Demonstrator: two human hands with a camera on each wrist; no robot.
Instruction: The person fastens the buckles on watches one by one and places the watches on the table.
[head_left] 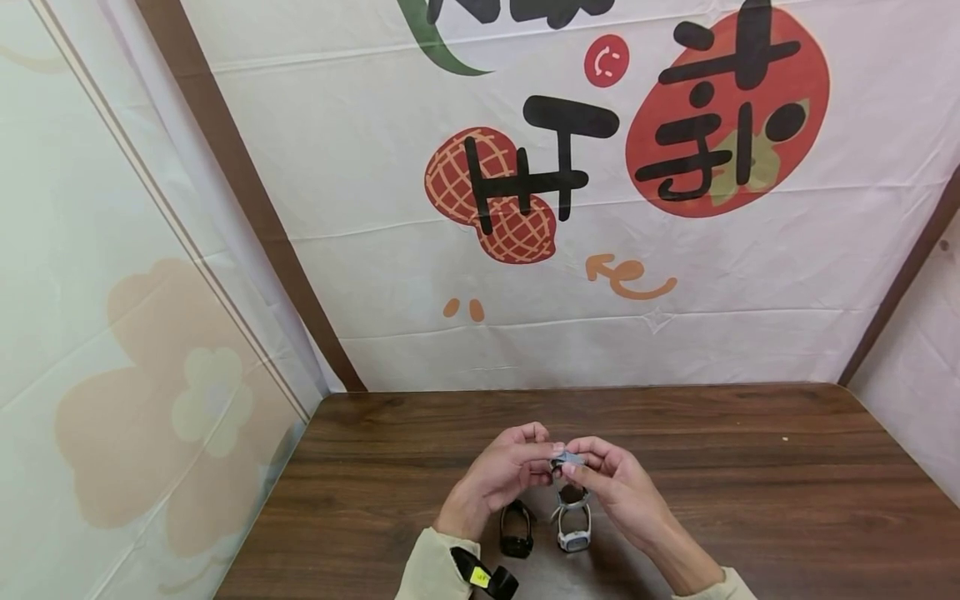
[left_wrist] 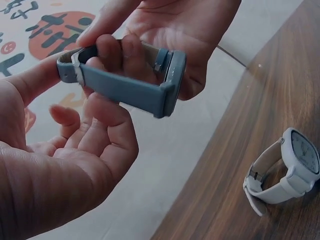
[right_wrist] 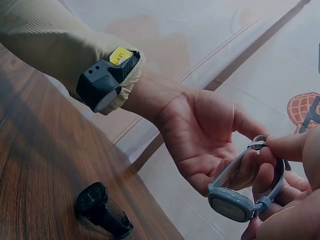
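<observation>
Both hands hold a blue-grey wristwatch (left_wrist: 122,90) above the table, its strap closed into a loop. The left hand (head_left: 501,468) has a digit at the buckle end of the strap, with other fingers curled below in the left wrist view. My right hand (head_left: 618,483) grips the same strap, several fingertips reaching inside the loop. In the right wrist view the watch's dial (right_wrist: 231,204) hangs low, away from the buckle. A white watch (left_wrist: 282,175) rests on the table beneath the hands. A black watch (right_wrist: 102,210) lies to its left.
The dark wooden table (head_left: 712,450) ends at a printed white curtain (head_left: 360,275) behind and a side curtain (head_left: 150,350) at left. A black camera (right_wrist: 105,82) with a yellow label is strapped on the left sleeve.
</observation>
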